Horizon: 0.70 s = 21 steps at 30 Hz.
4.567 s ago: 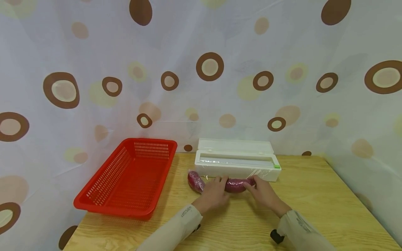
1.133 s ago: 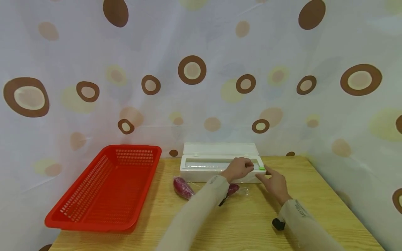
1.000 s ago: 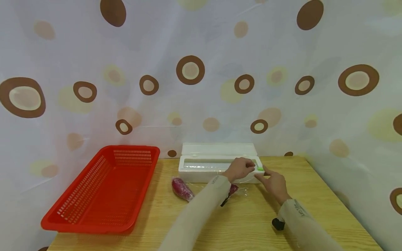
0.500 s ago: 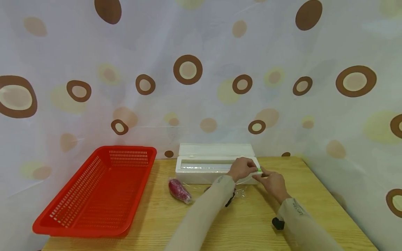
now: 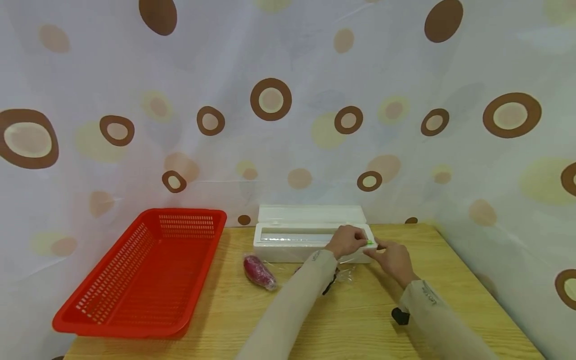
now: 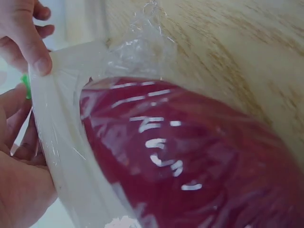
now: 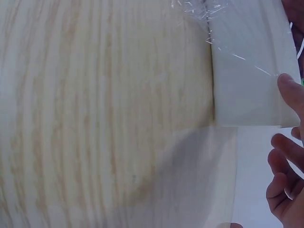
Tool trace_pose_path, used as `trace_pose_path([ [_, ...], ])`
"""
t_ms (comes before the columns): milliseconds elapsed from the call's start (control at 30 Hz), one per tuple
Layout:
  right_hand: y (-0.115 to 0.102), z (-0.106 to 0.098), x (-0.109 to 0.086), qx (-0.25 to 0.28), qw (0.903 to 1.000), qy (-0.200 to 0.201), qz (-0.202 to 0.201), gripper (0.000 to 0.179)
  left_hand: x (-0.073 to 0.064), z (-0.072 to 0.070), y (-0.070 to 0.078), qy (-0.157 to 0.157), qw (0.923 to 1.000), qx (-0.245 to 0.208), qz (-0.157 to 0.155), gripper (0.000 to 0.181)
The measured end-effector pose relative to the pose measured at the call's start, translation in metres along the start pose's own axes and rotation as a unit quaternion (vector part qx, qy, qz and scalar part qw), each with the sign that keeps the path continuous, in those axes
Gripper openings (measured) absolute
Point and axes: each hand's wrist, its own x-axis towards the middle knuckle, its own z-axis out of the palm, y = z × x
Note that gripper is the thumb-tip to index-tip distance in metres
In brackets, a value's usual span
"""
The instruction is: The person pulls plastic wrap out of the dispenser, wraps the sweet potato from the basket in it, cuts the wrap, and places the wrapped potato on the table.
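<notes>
At the right end of a white cling film dispenser (image 5: 283,253), my left hand (image 5: 346,241) pinches the small green slide cutter (image 5: 369,242). My right hand (image 5: 395,260) grips the same end of the box, its thumb on the front edge in the right wrist view. A purple-red vegetable (image 6: 190,152) wrapped in clear film lies before the box, large in the left wrist view; my left forearm mostly hides it in the head view. Loose film (image 5: 345,274) bunches at its right end. Another wrapped purple-red vegetable (image 5: 258,272) lies to its left.
A large red plastic basket (image 5: 148,280) with slotted sides stands on the left of the wooden table (image 5: 360,320). The dispenser's lid (image 5: 310,214) stands raised behind the box. A patterned curtain (image 5: 306,145) closes off the back.
Both hands have left the vegetable they held and are now at the dispenser's right end. My left fingers have moved right onto the green cutter. The right hand keeps its grip.
</notes>
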Motion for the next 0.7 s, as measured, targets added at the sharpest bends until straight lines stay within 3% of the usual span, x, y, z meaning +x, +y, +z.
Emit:
trace_pose_path([
  [300,0.0014,-0.0041,0.0016,0.016,0.9990,-0.040,0.005,0.063,-0.0022,0.0007,-0.0007,-0.002,0.9998,-0.015,0.008,0.018],
  [567,0.0062,-0.0047,0.0031,0.000,0.9991,-0.030,-0.031,0.061,-0.0016,0.0019,-0.0001,0.001,0.9999,-0.010,0.011,0.021],
  [700,0.0071,-0.0037,0.0034,-0.034,0.9974,-0.028,-0.057,0.061,-0.0023,0.0034,0.0008,0.014,0.9998,-0.010,0.005,0.018],
])
